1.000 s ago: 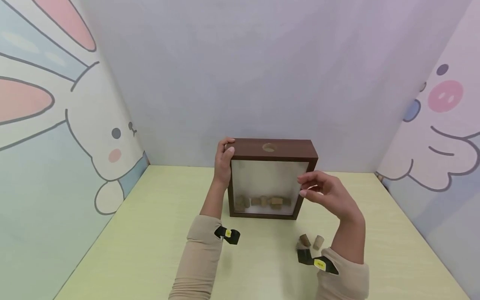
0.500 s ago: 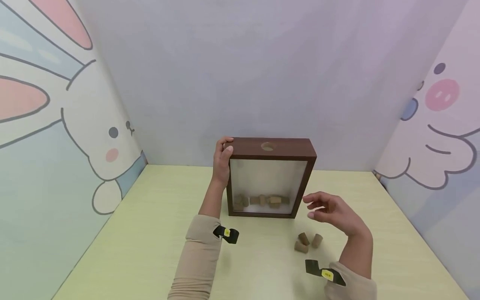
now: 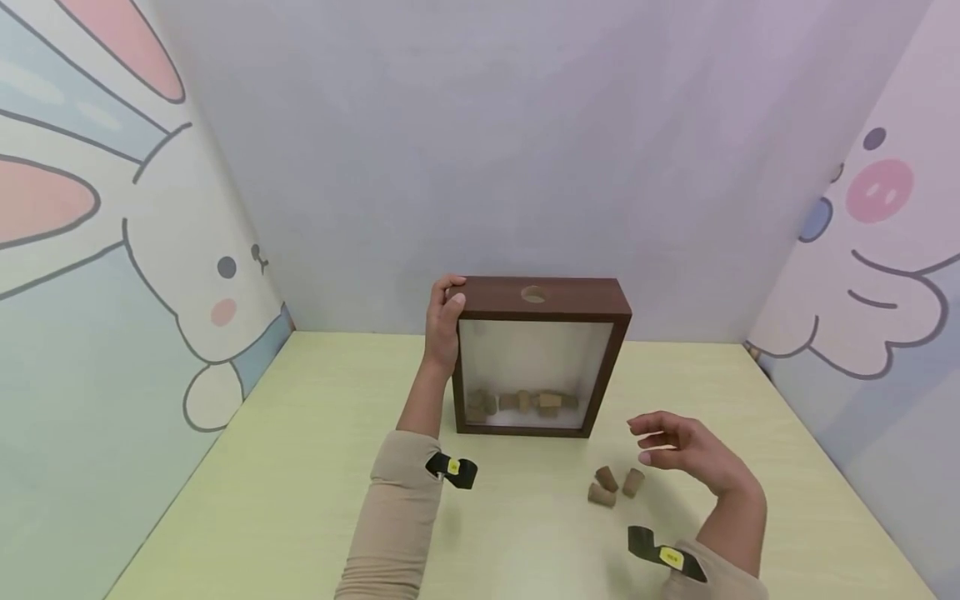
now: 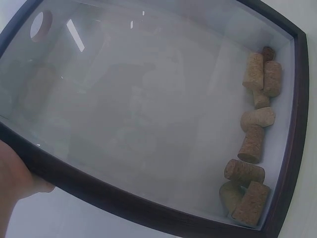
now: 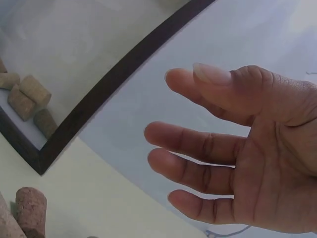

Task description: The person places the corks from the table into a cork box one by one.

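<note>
A dark brown wooden shadow box (image 3: 540, 315) stands upright on the table, with a clear front and a round hole (image 3: 535, 294) in its top. Several corks (image 4: 255, 144) lie along its bottom behind the pane. My left hand (image 3: 444, 327) grips the box's upper left corner, thumb on the front side and fingers over the top. Off to the right, my right hand (image 3: 693, 450) hovers above the table with loosely bent fingers and nothing in them. Three loose corks (image 3: 602, 494) lie on the table between that hand and the box; part of them shows in the right wrist view.
The pale yellow table (image 3: 337, 467) runs back to a plain grey wall (image 3: 480, 167). Side walls with a cartoon rabbit (image 3: 195, 250) and a cartoon pig (image 3: 877, 233) enclose it. A camera strap (image 3: 667, 557) sits on the right wrist.
My right hand has moved down and to the right, from beside the box's right edge to near the loose corks. The left hand keeps its grip on the box.
</note>
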The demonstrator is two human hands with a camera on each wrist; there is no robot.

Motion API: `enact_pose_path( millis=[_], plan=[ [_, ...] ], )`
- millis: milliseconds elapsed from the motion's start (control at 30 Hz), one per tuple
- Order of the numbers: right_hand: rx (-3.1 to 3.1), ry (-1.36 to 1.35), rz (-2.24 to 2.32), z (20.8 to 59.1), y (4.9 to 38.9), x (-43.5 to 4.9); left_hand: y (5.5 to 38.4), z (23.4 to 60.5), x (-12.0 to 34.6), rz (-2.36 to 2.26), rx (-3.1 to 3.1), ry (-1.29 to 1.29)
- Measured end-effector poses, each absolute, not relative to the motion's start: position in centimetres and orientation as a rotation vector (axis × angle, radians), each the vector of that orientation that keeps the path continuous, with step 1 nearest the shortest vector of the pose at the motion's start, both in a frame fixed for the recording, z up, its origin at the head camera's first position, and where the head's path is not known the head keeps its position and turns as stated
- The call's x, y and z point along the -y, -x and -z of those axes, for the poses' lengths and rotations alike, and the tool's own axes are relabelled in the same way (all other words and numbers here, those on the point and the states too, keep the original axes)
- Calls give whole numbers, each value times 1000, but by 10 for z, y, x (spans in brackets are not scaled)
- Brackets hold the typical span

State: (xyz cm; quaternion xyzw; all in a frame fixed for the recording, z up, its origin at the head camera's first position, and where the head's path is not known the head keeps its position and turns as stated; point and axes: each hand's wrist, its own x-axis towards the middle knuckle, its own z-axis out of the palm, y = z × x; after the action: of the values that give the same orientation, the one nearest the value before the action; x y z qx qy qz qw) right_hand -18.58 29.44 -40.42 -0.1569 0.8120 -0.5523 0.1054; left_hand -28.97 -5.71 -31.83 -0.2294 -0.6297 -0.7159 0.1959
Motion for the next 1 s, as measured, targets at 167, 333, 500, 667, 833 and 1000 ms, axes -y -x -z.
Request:
enact_pose_path(
  millis=[167, 333, 500, 667, 833, 1000],
  plan=[
    [-2360, 380, 1588, 424, 185, -303, 289, 319, 57, 1997, 1775, 634],
    [-2286, 335, 1565, 441, 187, -309, 289, 319, 58, 1992, 1780, 626],
    [-2275, 258, 1505, 451, 186, -311, 289, 319, 58, 1990, 1788, 629],
    [-2296, 241, 1461, 457, 188, -310, 290, 319, 59, 1999, 1780, 622],
    [-2356, 277, 1391, 461, 193, -306, 291, 320, 59, 2000, 1786, 611],
    [-2439, 194, 1277, 461, 196, -297, 291, 321, 58, 2000, 1780, 626]
  ],
)
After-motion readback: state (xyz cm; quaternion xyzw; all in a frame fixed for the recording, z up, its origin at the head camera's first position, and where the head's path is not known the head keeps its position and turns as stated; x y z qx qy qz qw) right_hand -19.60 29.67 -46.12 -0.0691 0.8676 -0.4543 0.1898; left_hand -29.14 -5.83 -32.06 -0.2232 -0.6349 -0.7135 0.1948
